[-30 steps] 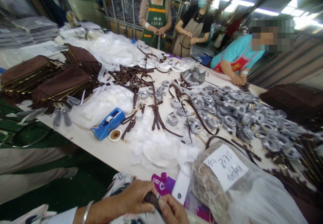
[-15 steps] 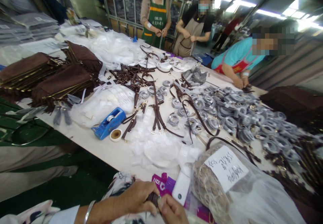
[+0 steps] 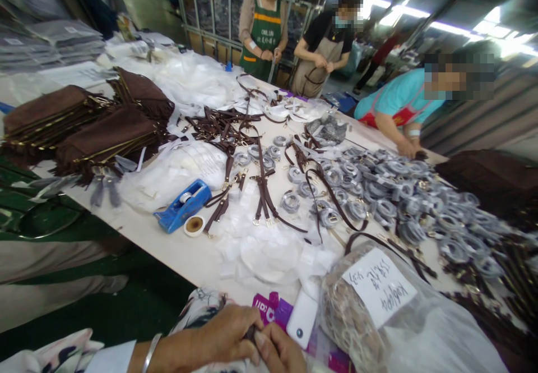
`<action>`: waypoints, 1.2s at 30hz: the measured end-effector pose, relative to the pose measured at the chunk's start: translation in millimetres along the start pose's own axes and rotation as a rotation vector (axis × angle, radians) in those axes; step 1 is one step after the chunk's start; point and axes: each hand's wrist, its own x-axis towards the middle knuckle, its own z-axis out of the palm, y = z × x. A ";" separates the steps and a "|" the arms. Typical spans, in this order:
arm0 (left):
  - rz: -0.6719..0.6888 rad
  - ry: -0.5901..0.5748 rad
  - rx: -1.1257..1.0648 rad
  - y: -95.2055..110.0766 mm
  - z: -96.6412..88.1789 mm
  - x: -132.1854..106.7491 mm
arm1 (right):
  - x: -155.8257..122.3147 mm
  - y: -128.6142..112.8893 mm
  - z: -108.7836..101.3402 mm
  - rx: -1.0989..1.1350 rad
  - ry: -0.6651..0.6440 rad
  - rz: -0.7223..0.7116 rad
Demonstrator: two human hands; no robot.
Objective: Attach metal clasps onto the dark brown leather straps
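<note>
Low in the view, my left hand [image 3: 227, 331], with a silver bangle at the wrist, is closed around a dark brown strap [image 3: 251, 334]. Fingers cover most of that strap, so only a small dark bit shows. My right hand [image 3: 281, 350] pinches at the same piece, its fingertips against those of the left. Just beyond the hands lie a purple printed wrapper [image 3: 265, 307] and a white handheld device [image 3: 302, 314] on the table edge. To the right sits a clear plastic bag [image 3: 357, 311] with a handwritten paper label on it.
A blue tape dispenser [image 3: 182, 205] and a tape roll [image 3: 194, 225] lie left of centre. Brown straps [image 3: 263, 193], wrapped strap coils [image 3: 386, 188] and stacked brown bags [image 3: 105, 132] cover the table. Co-workers [image 3: 263, 31] stand along the far side.
My hands have drawn closer together over the brown strap, which shows less now. The right fingers have curled in. The view has shifted slightly.
</note>
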 end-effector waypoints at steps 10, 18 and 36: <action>-0.093 0.006 -0.158 3.3 -8.8 -6.4 | -9.4 16.8 -16.9 0.160 -0.011 0.060; -0.052 -0.015 -0.150 3.5 -2.0 -3.5 | -3.1 14.3 0.7 0.045 0.037 -0.034; -0.075 0.214 -0.206 8.3 -16.4 -9.0 | 12.6 -0.3 -24.6 -0.414 -0.001 -0.416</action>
